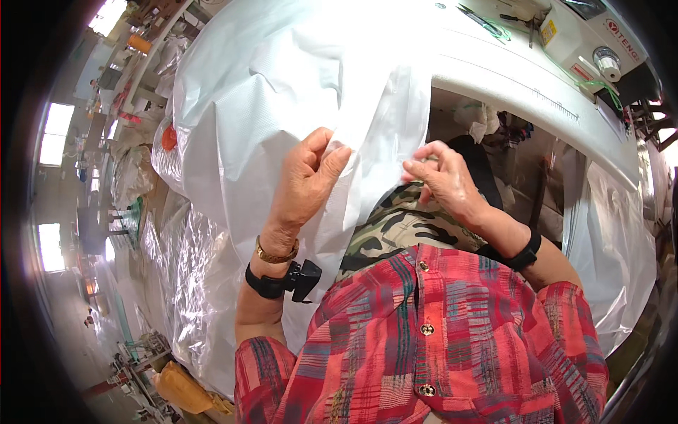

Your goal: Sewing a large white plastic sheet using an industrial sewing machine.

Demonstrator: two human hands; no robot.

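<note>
A large white, translucent plastic sheet [275,92] drapes over the table and down across my lap. My left hand [307,177] is closed on a fold of it, thumb and forefinger pinched near the sheet's middle edge. My right hand [448,180] is beside the sheet's right edge, above my lap. Its fingers are loosely curled and apart, with nothing visible between them; the fingertips look slightly blurred. A sheer strip of the sheet hangs between the two hands.
The white worktable [494,78] has a curved front edge and a printed ruler. A white machine housing [590,42] with a round knob stands at far right, near tweezers [484,22] and a screwdriver-like tool. More clear plastic [198,283] is heaped at left; another sheet [614,247] hangs at right.
</note>
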